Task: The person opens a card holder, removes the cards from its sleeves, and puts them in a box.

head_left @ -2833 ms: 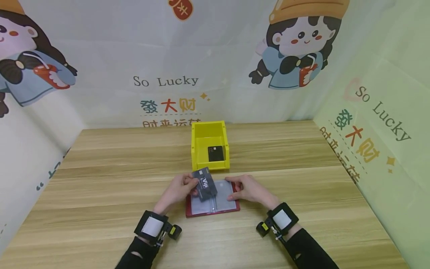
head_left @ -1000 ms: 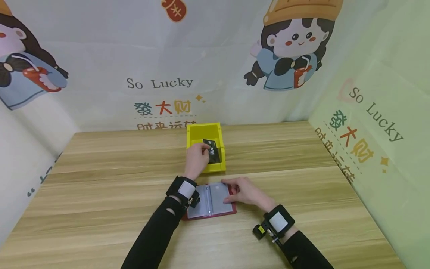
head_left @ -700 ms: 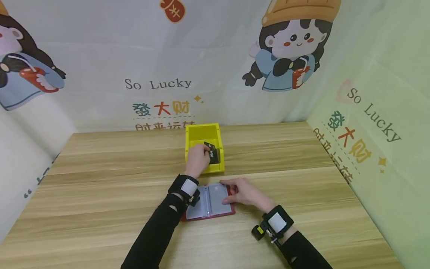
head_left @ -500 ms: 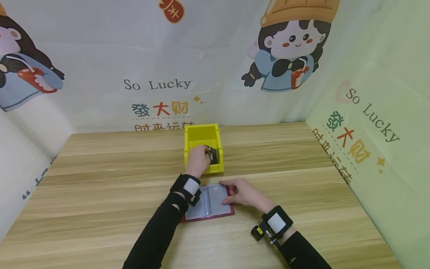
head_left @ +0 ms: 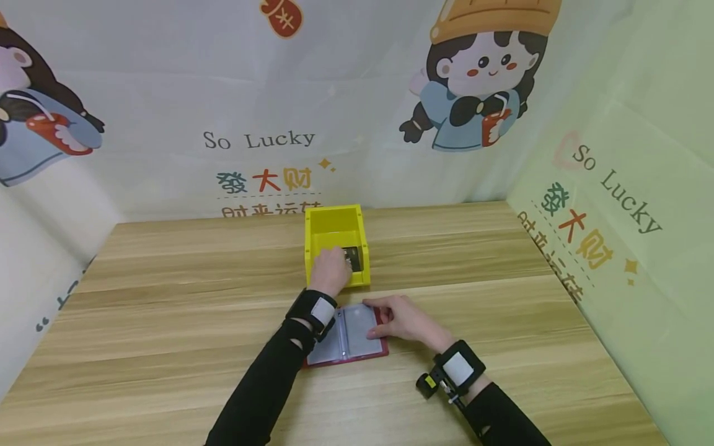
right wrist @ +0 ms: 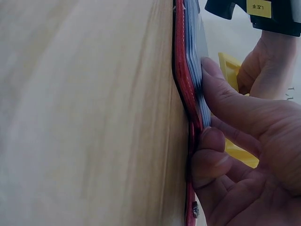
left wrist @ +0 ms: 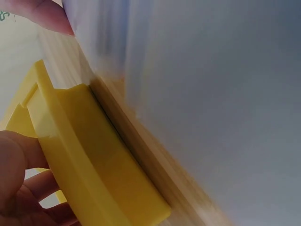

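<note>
My left hand [head_left: 330, 272] reaches over the front wall of a yellow bin [head_left: 336, 224]. Its fingers are down inside, pinching a dark card printed "Vip", which the hand mostly hides. A black card [head_left: 355, 259] lies on the bin's floor just right of the fingers. In the left wrist view, curled fingers [left wrist: 33, 150] show behind the bin's wall [left wrist: 94, 146]. My right hand [head_left: 406, 319] grips the right edge of an open red card holder [head_left: 361, 331] with clear sleeves. In the right wrist view, its thumb [right wrist: 230, 96] presses the stacked sleeves beside the red cover [right wrist: 182, 61].
Everything stands on a wood-grain table [head_left: 184, 297]. The bin sits behind the card holder, near the table's back edge. A printed cloth [head_left: 357, 93] hangs behind and at the sides. My left forearm [head_left: 262, 371] crosses over the holder's left page.
My left hand carried the Vip card from above the holder forward into the bin, then lowered it to the floor there. My right hand stayed on the holder; the view shifted slightly.
</note>
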`<state>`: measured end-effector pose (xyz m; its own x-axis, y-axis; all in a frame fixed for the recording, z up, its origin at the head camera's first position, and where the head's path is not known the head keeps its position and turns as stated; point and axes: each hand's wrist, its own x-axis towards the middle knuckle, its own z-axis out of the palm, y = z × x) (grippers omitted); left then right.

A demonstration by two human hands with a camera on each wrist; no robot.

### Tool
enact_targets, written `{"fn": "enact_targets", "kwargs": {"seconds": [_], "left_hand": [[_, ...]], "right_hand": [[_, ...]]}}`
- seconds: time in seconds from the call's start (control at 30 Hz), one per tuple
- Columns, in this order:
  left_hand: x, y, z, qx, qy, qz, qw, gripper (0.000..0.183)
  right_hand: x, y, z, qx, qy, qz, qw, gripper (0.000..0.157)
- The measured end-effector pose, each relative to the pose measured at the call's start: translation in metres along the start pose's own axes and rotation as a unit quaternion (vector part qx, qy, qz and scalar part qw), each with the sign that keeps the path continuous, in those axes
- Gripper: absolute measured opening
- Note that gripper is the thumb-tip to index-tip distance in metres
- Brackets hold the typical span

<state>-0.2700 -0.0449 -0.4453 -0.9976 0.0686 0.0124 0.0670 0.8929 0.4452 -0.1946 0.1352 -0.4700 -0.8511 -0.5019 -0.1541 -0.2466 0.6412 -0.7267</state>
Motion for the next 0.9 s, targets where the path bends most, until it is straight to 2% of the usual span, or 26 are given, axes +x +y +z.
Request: {"fn": "enact_targets", "kwargs": {"seconds": [0.17,0.4,0.53,0.63,0.7,0.9], "left_hand": [[0.000,0.002,-0.001,0.004,-0.030,-0.014,0.9994,0.024],[-0.003,0.000,-0.001,-0.004,-0.032,0.001,0.9995,0.027],[-0.010,-0.002,0.000,-0.014,-0.001,0.041,0.9991,0.029],[-0.016,-0.004,0.000,-0.025,0.042,0.090,0.9948,0.027],[-0.022,-0.004,-0.001,-0.047,0.060,0.109,0.9911,0.025],[-0.044,-0.005,-0.009,-0.116,0.057,0.117,0.9847,0.022]], "right_hand": [[0.001,-0.002,-0.001,0.003,-0.001,-0.003,1.000,0.067],[0.001,-0.003,-0.001,0.002,-0.001,0.000,1.000,0.067],[0.000,-0.003,0.000,-0.004,-0.001,0.000,1.000,0.067],[-0.001,-0.003,0.000,-0.007,0.000,-0.004,1.000,0.067],[-0.001,-0.003,0.001,-0.006,0.000,-0.006,1.000,0.066],[-0.001,-0.001,0.000,0.002,0.002,-0.011,1.000,0.067]]}}
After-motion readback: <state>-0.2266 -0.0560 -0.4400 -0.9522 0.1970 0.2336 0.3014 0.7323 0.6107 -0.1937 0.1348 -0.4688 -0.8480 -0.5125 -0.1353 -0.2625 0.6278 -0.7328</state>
